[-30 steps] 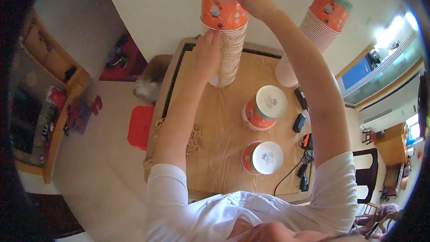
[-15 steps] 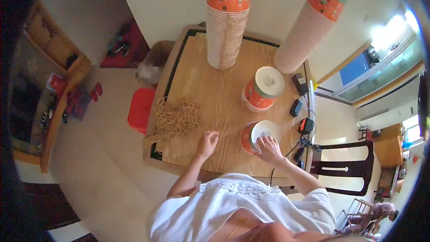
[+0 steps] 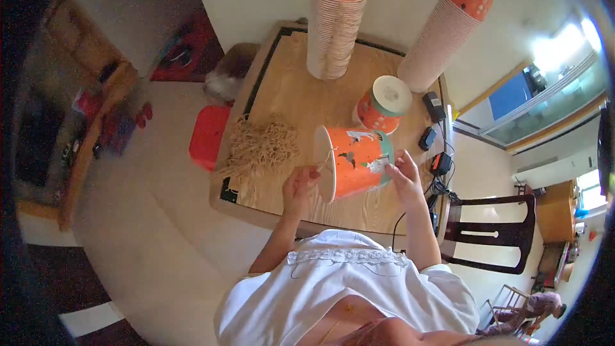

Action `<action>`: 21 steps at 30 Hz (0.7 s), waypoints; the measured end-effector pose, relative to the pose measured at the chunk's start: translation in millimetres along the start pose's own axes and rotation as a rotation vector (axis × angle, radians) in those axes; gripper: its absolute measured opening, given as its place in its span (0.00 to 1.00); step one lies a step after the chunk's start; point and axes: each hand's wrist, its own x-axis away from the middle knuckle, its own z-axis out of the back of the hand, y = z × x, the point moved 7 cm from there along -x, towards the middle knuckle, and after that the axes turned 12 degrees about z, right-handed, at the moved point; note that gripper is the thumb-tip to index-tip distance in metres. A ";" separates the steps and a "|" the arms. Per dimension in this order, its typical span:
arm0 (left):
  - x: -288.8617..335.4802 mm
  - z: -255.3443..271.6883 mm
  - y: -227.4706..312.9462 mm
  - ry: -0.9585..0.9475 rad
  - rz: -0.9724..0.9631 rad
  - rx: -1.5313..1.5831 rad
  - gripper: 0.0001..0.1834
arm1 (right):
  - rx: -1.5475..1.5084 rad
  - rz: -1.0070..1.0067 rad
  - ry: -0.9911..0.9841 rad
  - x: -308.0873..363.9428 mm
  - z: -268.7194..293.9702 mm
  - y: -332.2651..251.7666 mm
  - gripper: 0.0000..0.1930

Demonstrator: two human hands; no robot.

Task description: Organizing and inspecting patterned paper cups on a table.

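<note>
An orange paper bucket (image 3: 359, 163) with a green band and printed figures lies tilted on its side in the air above the table's front, its open rim facing left. Around its green base end, the fingers of my right hand (image 3: 408, 179) are closed. A thin tan cord (image 3: 331, 157) hangs at the rim, and my left hand (image 3: 300, 189) pinches it just left of the opening. Left of the bucket lies a tangled heap of tan cords (image 3: 262, 147). Behind it, another orange bucket (image 3: 384, 104) stands upside down, its pale base up.
Two tall stacks of nested buckets, a left stack (image 3: 337, 32) and a right stack (image 3: 442, 38), rise at the table's back. Black power adapters (image 3: 434, 107) and cables line the right edge. A dark chair (image 3: 490, 230) stands right, a red stool (image 3: 210, 138) left.
My right hand has lifted the bucket off the table and turned it onto its side, rim to the left. My left hand has moved in to the cord at the rim.
</note>
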 end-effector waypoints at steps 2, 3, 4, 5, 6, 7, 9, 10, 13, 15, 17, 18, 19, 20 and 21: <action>6.2 7.0 27.5 0.137 -0.202 -0.309 0.15 | -0.016 0.009 -0.033 -0.1 -3.8 -4.7 0.08; 13.1 5.2 48.8 0.274 -0.392 -0.626 0.14 | 0.002 0.049 -0.034 -0.5 -6.5 -8.8 0.09; 13.7 1.7 59.5 0.282 -0.401 -0.621 0.14 | 0.020 0.087 -0.034 -0.5 -7.9 -11.4 0.09; 18.8 -9.6 75.9 0.263 -0.519 -0.652 0.12 | 0.021 0.092 -0.045 -0.3 -5.1 -7.4 0.09; 26.6 -21.4 91.3 0.241 -0.640 -0.682 0.11 | 0.083 0.137 -0.086 -0.5 -0.3 -4.3 0.09; 32.8 -26.2 99.1 0.253 -0.647 -0.679 0.11 | 0.143 0.177 -0.132 -2.5 -7.3 -9.1 0.10; 21.4 -29.1 77.2 -0.048 -0.118 -0.028 0.09 | 0.128 0.124 -0.128 1.1 -12.5 -10.8 0.10; 19.8 -28.6 75.4 -0.046 -0.127 -0.022 0.09 | 0.210 0.166 -0.132 1.8 -11.2 -12.8 0.10; 14.0 -24.0 71.3 0.064 -0.147 -0.173 0.06 | 0.355 0.260 -0.132 3.4 -9.9 -18.3 0.11; 18.6 -25.4 84.6 0.202 -0.321 -0.514 0.04 | 0.550 0.344 -0.136 6.4 -16.1 -25.2 0.10; 28.9 -39.1 87.0 0.220 -0.435 -0.549 0.03 | 0.731 0.441 -0.160 12.0 -38.6 -32.1 0.10; 31.0 -49.5 88.6 0.191 -0.488 -0.567 0.04 | 0.745 0.481 -0.165 14.3 -44.2 -28.0 0.10; 31.0 -52.0 87.3 0.191 -0.491 -0.566 0.04 | 0.759 0.521 -0.169 16.8 -48.2 -23.5 0.10; 31.5 -51.9 85.7 0.218 -0.489 -0.567 0.03 | 0.722 0.516 -0.156 17.9 -50.3 -20.9 0.10; 31.1 -50.3 85.1 0.245 -0.489 -0.569 0.03 | 0.721 0.520 -0.157 16.7 -50.1 -18.9 0.10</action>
